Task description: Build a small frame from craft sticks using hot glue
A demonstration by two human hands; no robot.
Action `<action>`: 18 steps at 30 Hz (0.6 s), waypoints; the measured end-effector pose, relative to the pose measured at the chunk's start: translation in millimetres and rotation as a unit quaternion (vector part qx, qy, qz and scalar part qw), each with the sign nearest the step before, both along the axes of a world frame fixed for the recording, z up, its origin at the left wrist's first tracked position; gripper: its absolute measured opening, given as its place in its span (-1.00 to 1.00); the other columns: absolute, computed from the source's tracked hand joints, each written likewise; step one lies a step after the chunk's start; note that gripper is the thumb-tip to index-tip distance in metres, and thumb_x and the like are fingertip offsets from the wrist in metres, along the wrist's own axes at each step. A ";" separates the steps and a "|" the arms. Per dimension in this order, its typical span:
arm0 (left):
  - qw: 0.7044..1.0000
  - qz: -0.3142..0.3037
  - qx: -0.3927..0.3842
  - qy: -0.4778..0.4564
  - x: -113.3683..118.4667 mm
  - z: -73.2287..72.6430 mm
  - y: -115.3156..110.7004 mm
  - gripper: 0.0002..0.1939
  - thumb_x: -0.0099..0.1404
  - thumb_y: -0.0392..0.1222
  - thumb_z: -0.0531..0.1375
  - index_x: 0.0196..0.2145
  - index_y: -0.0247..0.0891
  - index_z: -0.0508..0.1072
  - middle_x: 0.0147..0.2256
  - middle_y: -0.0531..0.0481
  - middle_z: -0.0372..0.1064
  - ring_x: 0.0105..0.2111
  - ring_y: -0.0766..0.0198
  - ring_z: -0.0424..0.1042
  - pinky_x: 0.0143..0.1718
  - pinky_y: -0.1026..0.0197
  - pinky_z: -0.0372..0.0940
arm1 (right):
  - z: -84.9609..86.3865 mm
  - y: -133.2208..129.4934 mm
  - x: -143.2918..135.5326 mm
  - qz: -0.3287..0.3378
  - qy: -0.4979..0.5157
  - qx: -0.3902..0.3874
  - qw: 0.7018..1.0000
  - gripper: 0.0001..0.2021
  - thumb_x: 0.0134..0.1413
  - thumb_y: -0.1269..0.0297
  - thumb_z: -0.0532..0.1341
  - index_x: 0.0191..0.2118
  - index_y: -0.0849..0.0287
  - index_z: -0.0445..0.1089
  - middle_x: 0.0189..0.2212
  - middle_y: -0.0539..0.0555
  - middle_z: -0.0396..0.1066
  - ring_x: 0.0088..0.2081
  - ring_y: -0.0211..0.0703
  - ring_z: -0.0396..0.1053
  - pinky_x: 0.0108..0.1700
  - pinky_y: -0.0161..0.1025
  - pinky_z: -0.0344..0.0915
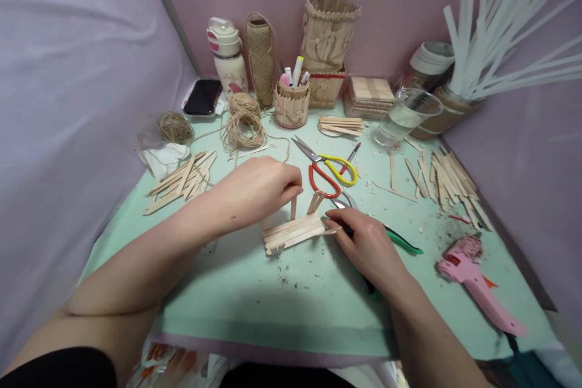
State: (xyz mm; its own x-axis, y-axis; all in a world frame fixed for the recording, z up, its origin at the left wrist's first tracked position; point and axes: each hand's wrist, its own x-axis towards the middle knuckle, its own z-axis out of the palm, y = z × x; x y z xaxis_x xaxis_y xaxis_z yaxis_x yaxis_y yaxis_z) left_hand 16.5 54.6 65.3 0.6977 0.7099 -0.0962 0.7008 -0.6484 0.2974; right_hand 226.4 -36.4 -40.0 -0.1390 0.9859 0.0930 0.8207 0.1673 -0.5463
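Observation:
My left hand (273, 185) pinches the top of a short upright popsicle stick (293, 207). That stick rises from the back edge of a small popsicle-stick bench (293, 233), whose seat is made of flat strips side by side. More short sticks (315, 201) stand at its back right. My right hand (361, 233) has closed thumb and fingers at the bench's right end, gripping it there. Beneath that hand lies a pair of green-handled cutters (402, 240), partly hidden. Scissors (325, 163) with one red and one yellow handle lie open just behind.
Loose sticks lie in piles at left (184, 182) and right (450, 182). A pink glue gun (482, 288) rests at the front right. Twine coils (245, 124), a pen cup (291, 103) and a clear cup of water (404, 118) stand at the back. Wood scraps dot the cloth.

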 end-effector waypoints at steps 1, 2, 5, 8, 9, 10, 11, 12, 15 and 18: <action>1.000 -0.003 0.011 0.001 -1.1 1.4 3.0 -0.75 0.32 -0.23 0.06 -0.39 -0.23 0.52 -0.48 0.00 0.47 -0.50 0.30 0.31 -0.46 0.24 0.03 | 0.3 0.5 -0.5 0.000 -0.002 0.000 1.000 -0.81 0.25 0.27 0.10 -0.20 0.11 0.47 -0.24 0.09 0.57 -0.24 -0.04 0.50 -0.21 -0.16 0.35; 1.000 -0.007 0.022 0.001 -1.7 3.3 6.7 -0.76 0.32 -0.23 0.06 -0.38 -0.23 0.52 -0.47 0.00 0.47 -0.49 0.29 0.32 -0.46 0.24 0.03 | 0.8 1.0 -1.1 0.001 -0.003 -0.001 1.000 -0.81 0.25 0.28 0.10 -0.20 0.11 0.47 -0.24 0.09 0.57 -0.24 -0.04 0.50 -0.21 -0.16 0.34; 0.999 -0.030 0.045 -0.006 1.4 12.1 21.9 -0.77 0.31 -0.24 0.07 -0.36 -0.22 0.53 -0.46 0.00 0.47 -0.47 0.28 0.33 -0.43 0.23 0.05 | 2.9 1.8 -2.6 0.005 -0.008 -0.008 1.000 -0.81 0.25 0.29 0.10 -0.21 0.12 0.47 -0.26 0.09 0.57 -0.25 -0.04 0.49 -0.22 -0.15 0.33; 0.996 -0.069 0.047 -0.038 12.3 19.9 39.2 -0.79 0.28 -0.29 0.09 -0.35 -0.22 0.54 -0.42 0.03 0.48 -0.44 0.30 0.36 -0.38 0.24 0.09 | 5.2 -2.1 -2.9 0.007 -0.008 0.002 1.000 -0.81 0.26 0.28 0.09 -0.19 0.14 0.45 -0.26 0.09 0.56 -0.25 -0.03 0.48 -0.20 -0.11 0.33; 0.994 -0.085 0.039 -0.050 17.0 20.7 44.3 -0.79 0.28 -0.30 0.09 -0.34 -0.21 0.54 -0.41 0.04 0.49 -0.43 0.30 0.37 -0.36 0.25 0.10 | 5.5 -4.9 -2.9 0.005 -0.007 0.012 1.000 -0.81 0.27 0.28 0.08 -0.17 0.15 0.44 -0.25 0.10 0.56 -0.23 -0.02 0.48 -0.18 -0.09 0.33; 0.992 -0.103 0.028 -0.063 21.8 20.3 48.8 -0.79 0.28 -0.30 0.09 -0.34 -0.21 0.54 -0.40 0.05 0.50 -0.41 0.31 0.38 -0.35 0.25 0.11 | 5.6 -8.6 -3.0 0.001 -0.004 0.024 1.000 -0.81 0.27 0.30 0.07 -0.16 0.15 0.43 -0.24 0.12 0.55 -0.21 0.00 0.48 -0.16 -0.07 0.33; 0.989 -0.123 0.016 -0.075 26.4 18.5 52.6 -0.79 0.28 -0.31 0.09 -0.33 -0.21 0.54 -0.39 0.06 0.50 -0.40 0.32 0.39 -0.35 0.26 0.12 | 5.3 -12.8 -3.4 -0.004 0.001 0.036 0.999 -0.81 0.26 0.31 0.07 -0.14 0.16 0.41 -0.22 0.13 0.54 -0.18 0.01 0.47 -0.13 -0.06 0.33; 0.986 -0.142 0.002 -0.086 30.8 15.6 55.6 -0.79 0.29 -0.31 0.09 -0.33 -0.21 0.54 -0.38 0.07 0.50 -0.40 0.33 0.40 -0.35 0.27 0.12 | 4.8 -17.4 -4.1 -0.011 0.009 0.045 0.999 -0.81 0.24 0.33 0.08 -0.11 0.16 0.38 -0.20 0.14 0.53 -0.16 0.01 0.46 -0.12 -0.05 0.34; 0.977 -0.181 -0.037 -0.109 40.2 2.7 61.2 -0.80 0.31 -0.29 0.09 -0.29 -0.20 0.54 -0.38 0.08 0.51 -0.39 0.34 0.40 -0.36 0.28 0.13 | 1.6 -30.4 -8.8 -0.046 0.047 0.036 0.997 -0.69 0.14 0.31 0.19 0.01 0.14 0.27 -0.13 0.16 0.46 -0.12 0.00 0.44 -0.11 -0.06 0.37; 0.973 -0.190 -0.060 -0.120 42.5 -9.5 64.2 -0.80 0.32 -0.26 0.09 -0.27 -0.18 0.53 -0.37 0.08 0.52 -0.38 0.33 0.41 -0.35 0.28 0.14 | -1.5 -39.0 -17.4 -0.090 0.089 0.024 0.992 -0.50 0.04 0.24 0.30 0.09 0.11 0.16 -0.07 0.17 0.38 -0.11 0.00 0.41 -0.15 -0.08 0.40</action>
State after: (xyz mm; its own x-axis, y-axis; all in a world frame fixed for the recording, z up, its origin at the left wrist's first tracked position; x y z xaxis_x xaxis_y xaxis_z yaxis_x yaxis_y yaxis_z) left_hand 59.0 118.7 55.8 0.9203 0.3896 0.0347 0.3184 -0.7977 0.5121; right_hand 209.0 -75.4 -41.6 0.0615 0.9870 0.1484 0.7309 0.0567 -0.6802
